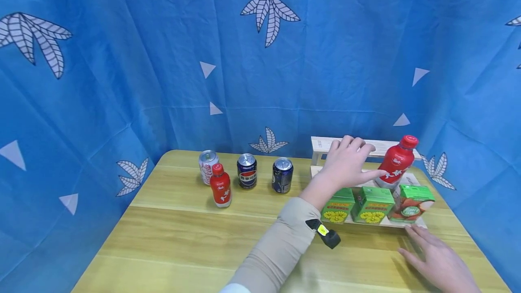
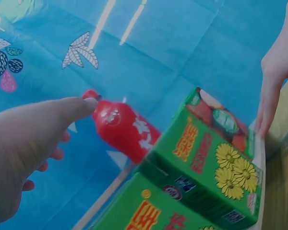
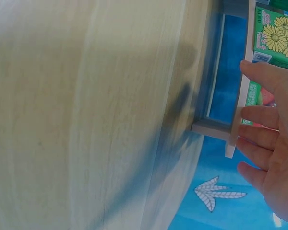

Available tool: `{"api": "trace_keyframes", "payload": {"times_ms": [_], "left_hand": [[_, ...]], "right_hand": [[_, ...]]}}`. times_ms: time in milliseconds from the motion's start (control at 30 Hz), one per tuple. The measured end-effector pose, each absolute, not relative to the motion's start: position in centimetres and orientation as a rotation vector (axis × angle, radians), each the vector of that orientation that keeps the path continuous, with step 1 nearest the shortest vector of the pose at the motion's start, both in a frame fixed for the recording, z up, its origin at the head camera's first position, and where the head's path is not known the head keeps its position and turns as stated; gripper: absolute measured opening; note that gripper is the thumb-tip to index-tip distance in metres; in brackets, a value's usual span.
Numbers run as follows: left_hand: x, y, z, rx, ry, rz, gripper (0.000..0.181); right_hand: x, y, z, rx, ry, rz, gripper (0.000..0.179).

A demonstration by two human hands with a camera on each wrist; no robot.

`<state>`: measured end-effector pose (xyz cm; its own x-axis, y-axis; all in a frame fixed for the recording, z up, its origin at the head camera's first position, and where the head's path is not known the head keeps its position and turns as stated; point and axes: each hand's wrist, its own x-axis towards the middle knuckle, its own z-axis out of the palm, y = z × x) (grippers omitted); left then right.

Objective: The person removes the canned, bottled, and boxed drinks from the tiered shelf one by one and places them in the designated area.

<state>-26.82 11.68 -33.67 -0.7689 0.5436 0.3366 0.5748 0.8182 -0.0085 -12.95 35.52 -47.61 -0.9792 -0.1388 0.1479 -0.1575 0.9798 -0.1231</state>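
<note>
My left hand is over a two-tier pale wooden rack, its fingers spread and gently bent, gripping nothing. Its thumb points at a red bottle with a red cap, which stands behind the front row of drink cartons. In the left wrist view the thumb tip overlaps the cap of that bottle. Two green cartons with yellow flowers and a green carton with red fruit line the front tier. My right hand, fingers extended, is right at the rack's front edge near its right end.
To the left on the wooden table stand a white Coca-Cola can, a smaller-looking red bottle, a Pepsi can and a dark blue can. A blue patterned curtain surrounds the table's back and sides.
</note>
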Motion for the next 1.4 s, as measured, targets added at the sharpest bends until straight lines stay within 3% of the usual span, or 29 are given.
{"api": "trace_keyframes", "payload": {"times_ms": [600, 1400], "left_hand": [[-28.2, 16.1, -35.5, -0.830, -2.798, -0.192, 0.063], [-28.6, 20.5, -35.5, -0.562, -2.816, -0.289, 0.069]], "right_hand": [[-12.7, 35.3, -47.6, 0.196, -2.998, 0.204, 0.078], [-12.6, 35.2, -47.6, 0.174, -3.011, 0.226, 0.078]]}}
